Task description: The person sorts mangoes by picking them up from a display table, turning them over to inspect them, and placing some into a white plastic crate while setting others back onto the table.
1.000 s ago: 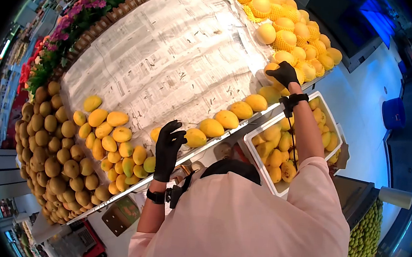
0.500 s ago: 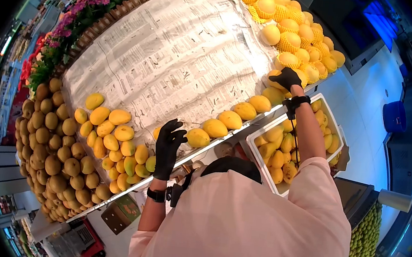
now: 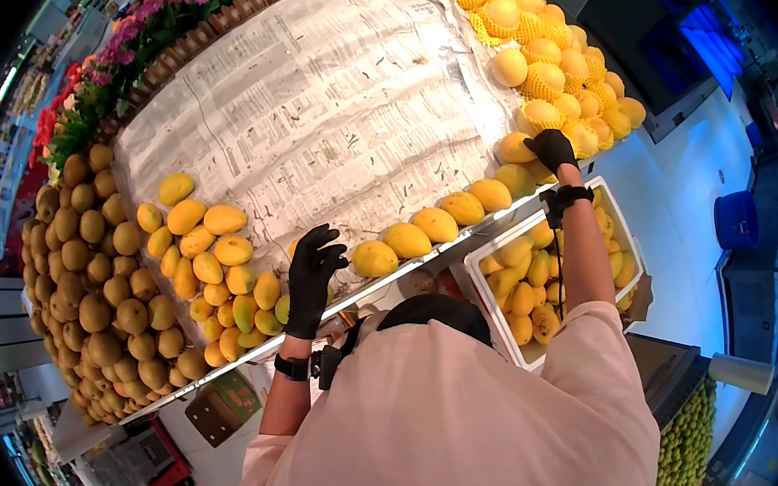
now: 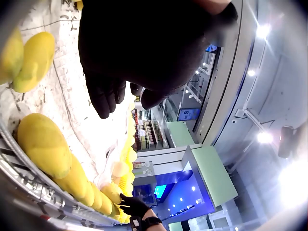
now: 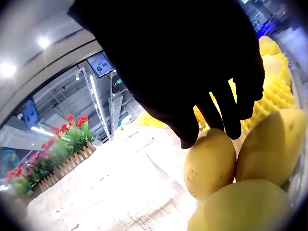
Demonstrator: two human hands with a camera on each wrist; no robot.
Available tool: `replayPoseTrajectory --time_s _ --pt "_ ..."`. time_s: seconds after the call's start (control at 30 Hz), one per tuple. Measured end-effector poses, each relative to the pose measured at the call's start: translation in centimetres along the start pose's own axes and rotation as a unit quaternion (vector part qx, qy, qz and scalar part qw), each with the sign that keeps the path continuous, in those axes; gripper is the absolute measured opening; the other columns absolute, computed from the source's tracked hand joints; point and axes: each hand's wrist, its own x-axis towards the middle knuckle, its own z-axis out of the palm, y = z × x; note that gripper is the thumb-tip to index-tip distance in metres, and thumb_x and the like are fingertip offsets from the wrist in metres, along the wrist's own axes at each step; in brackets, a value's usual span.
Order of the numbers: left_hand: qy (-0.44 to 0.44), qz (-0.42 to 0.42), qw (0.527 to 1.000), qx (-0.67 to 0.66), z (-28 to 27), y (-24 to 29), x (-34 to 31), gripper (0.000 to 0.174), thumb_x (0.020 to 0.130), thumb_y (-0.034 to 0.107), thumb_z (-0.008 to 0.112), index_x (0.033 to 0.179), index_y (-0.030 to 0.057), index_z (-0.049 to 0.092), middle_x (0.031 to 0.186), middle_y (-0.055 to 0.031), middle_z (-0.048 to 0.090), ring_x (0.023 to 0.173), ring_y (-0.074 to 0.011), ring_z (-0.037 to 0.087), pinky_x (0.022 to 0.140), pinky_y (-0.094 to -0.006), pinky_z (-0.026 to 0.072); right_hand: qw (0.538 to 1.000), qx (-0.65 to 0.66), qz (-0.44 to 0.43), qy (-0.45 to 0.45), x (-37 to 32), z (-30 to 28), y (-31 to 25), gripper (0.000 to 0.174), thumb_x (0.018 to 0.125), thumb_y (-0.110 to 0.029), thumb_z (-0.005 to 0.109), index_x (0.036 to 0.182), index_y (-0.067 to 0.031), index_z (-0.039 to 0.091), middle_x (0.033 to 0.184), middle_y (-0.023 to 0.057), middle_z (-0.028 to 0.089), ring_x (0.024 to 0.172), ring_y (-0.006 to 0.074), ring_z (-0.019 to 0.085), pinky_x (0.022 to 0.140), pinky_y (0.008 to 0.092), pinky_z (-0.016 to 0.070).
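Black-gloved, the left hand [image 3: 312, 281] hovers at the display's front edge with bent, spread fingers and nothing in them, between a group of small mangoes [image 3: 208, 269] and a row of larger ones [image 3: 406, 240]. At the right end of that row, the right hand [image 3: 552, 150] is at a yellow mango [image 3: 514, 147]. In the right wrist view, the fingers of the right hand [image 5: 207, 96] point down, their tips at the upper end of this mango [image 5: 210, 166]. Two other mangoes lie against it. The left wrist view shows the left hand [image 4: 139, 53] above the paper.
Newspaper [image 3: 328, 97] covers the sloped display. Brown round fruit [image 3: 92, 308] fills its left end, netted yellow fruit [image 3: 545, 80] its right end. Flowers and a low picket fence [image 3: 228, 17] line the back. A white foam box [image 3: 482, 294] of mangoes stands in front at the right.
The right hand has drawn back slightly to the right, uncovering more of the mango at its fingertips. The left hand has stayed nearly in place, its fingers still bent.
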Motion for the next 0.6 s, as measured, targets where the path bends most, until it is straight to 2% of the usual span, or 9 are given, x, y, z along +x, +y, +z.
replayPoseTrajectory --time_s 0.03,0.17,0.2,0.3,0.37,0.43,0.5,0.57,0.6 --pt "0.003 0.0 1.0 -0.013 -0.2 0.0 0.0 0.044 0.091 0.003 0.059 0.132 0.0038 0.045 0.124 -0.0121 0.057 0.104 -0.0214 0.062 0.083 -0.033 0.0547 1.0 0.003 0.007 0.001 0.1 -0.2 0.4 0.041 0.084 -0.042 0.06 0.086 -0.0026 0.07 0.089 0.0195 0.068 0.087 0.0367 0.063 0.079 0.0428 0.0496" --pt "0.013 0.0 1.0 -0.021 -0.9 0.3 0.2 0.042 0.091 0.002 0.059 0.13 0.0037 0.046 0.121 -0.0118 0.059 0.101 -0.0205 0.063 0.082 -0.0319 0.0548 0.994 -0.006 -0.015 0.109 -0.5 -1.1 2.5 0.035 0.086 -0.035 0.057 0.085 -0.0027 0.07 0.088 0.0199 0.068 0.086 0.0373 0.063 0.077 0.0433 0.0497" --pt "0.003 0.019 1.0 0.004 -0.9 0.5 0.0 0.038 0.094 0.011 0.056 0.129 0.0016 0.048 0.121 -0.0126 0.059 0.106 -0.0225 0.062 0.085 -0.0341 0.0536 0.993 -0.003 -0.016 0.118 -0.6 -1.4 2.9 0.034 0.086 -0.034 0.057 0.084 -0.0026 0.07 0.087 0.0197 0.068 0.086 0.0375 0.063 0.077 0.0434 0.0498" --pt "0.025 0.02 0.999 -0.009 -1.9 0.4 0.1 0.031 0.095 0.013 0.055 0.122 -0.0012 0.052 0.11 -0.0118 0.063 0.099 -0.0208 0.064 0.084 -0.0332 0.0534 0.987 0.025 -0.024 0.158 -1.7 -2.4 3.1 0.028 0.083 -0.028 0.059 0.085 -0.0022 0.07 0.085 0.0186 0.068 0.083 0.0365 0.064 0.075 0.043 0.0501" --pt "0.065 0.037 0.997 0.036 -2.1 1.1 -0.3 0.018 0.096 0.012 0.051 0.102 -0.0027 0.058 0.092 -0.0092 0.065 0.086 -0.0164 0.065 0.082 -0.0295 0.0522 0.98 0.073 -0.031 0.185 -3.3 -3.4 1.9 0.026 0.083 -0.026 0.06 0.087 -0.0017 0.07 0.082 0.0184 0.068 0.08 0.0349 0.066 0.073 0.0421 0.0505" --pt "0.069 0.07 0.995 0.018 -3.1 0.7 -0.4 0.014 0.096 0.011 0.05 0.094 -0.0017 0.057 0.087 -0.0074 0.063 0.083 -0.0152 0.064 0.08 -0.0279 0.0511 0.975 0.188 0.009 0.122 -4.1 -3.7 1.1 0.029 0.084 -0.026 0.063 0.087 0.0022 0.07 0.072 0.0127 0.069 0.069 0.0196 0.066 0.063 0.0323 0.05" --pt "0.104 0.058 0.993 0.015 -3.1 1.9 -0.8 0.022 0.097 0.014 0.046 0.082 0.0008 0.053 0.079 -0.0053 0.058 0.073 -0.0136 0.058 0.078 -0.0292 0.0504 0.958 0.272 0.026 0.088 -6.4 -4.3 -1.9 0.032 0.083 -0.032 0.064 0.082 -0.0016 0.071 0.073 0.0113 0.069 0.065 0.0211 0.065 0.065 0.0329 0.0498" --pt "0.093 0.099 0.99 -0.025 -4.7 0.9 -0.9 0.025 0.101 0.018 0.045 0.084 0.002 0.053 0.073 -0.0041 0.056 0.07 -0.0132 0.056 0.079 -0.0313 0.0497 0.938 0.346 0.011 0.028 -9.1 -5.0 -5.9 0.035 0.086 -0.034 0.064 0.078 -0.0005 0.069 0.068 0.0066 0.067 0.06 0.0129 0.061 0.06 0.0281 0.0471" --pt "0.11 0.107 0.988 -0.011 -5.0 1.2 -1.2 0.028 0.101 0.02 0.044 0.081 0.0031 0.053 0.069 -0.0032 0.054 0.065 -0.0128 0.053 0.073 -0.0311 0.0491 0.939 0.344 -0.006 0.019 -10.2 -4.9 -7.5 0.037 0.087 -0.035 0.064 0.076 0.0003 0.068 0.066 0.0062 0.066 0.059 0.0122 0.059 0.059 0.0265 0.0458"
